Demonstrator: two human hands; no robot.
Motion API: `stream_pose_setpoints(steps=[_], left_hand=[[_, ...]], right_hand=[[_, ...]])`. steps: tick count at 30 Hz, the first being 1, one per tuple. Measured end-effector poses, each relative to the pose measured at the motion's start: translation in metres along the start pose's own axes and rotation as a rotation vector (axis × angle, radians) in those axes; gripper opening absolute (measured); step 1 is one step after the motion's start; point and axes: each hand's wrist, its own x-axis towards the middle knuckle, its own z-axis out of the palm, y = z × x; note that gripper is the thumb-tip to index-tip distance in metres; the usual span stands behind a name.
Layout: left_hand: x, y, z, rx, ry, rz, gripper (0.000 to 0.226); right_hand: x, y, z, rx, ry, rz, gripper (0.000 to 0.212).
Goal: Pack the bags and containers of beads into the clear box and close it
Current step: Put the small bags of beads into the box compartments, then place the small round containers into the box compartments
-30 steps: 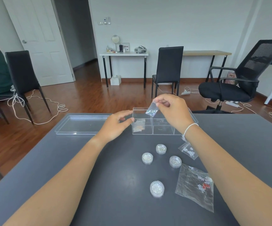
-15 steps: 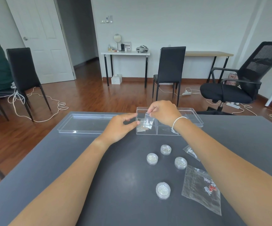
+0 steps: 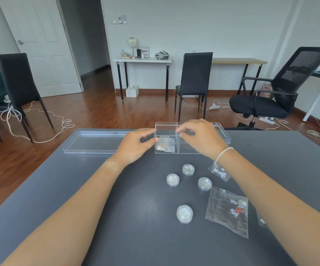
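Small bag (image 3: 169,148) now lies released in clear box (image 3: 191,150)'s left compartment, by left hand (image 3: 136,146) fingertips; right hand (image 3: 201,138) hovers empty above box, fingers loosely curled. Left hand open, touching box end; four round containers (image 3: 188,169) and two bags (image 3: 227,210) sit nearer than both hands.

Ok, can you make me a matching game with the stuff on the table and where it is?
Things:
1. Clear lid
2. Big bag with red beads
3. Small bags already packed
4. Left hand

Places:
A. Inside the clear box's left compartment
B. Flat on the table, left of the box
C. At the box's left end
D. On the table, near the right forearm

Pairs: 1-B, 2-D, 3-A, 4-C
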Motion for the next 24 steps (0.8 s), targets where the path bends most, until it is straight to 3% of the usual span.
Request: stream_pose_setpoints(steps=[7,14,24], left_hand=[[-0.022,0.019,-0.002,0.025,0.055,0.124,0.028],[-0.061,0.038,0.001,-0.004,-0.137,0.152,0.024],[-0.075,0.042,0.016,0.180,-0.327,0.203,0.022]], right_hand=[[-0.049,0.005,-0.012,0.098,-0.197,-0.040,0.018],[-0.067,0.016,-0.007,0.074,-0.281,0.011,0.029],[-0.068,0.020,-0.003,0.075,-0.286,0.014,0.010]])
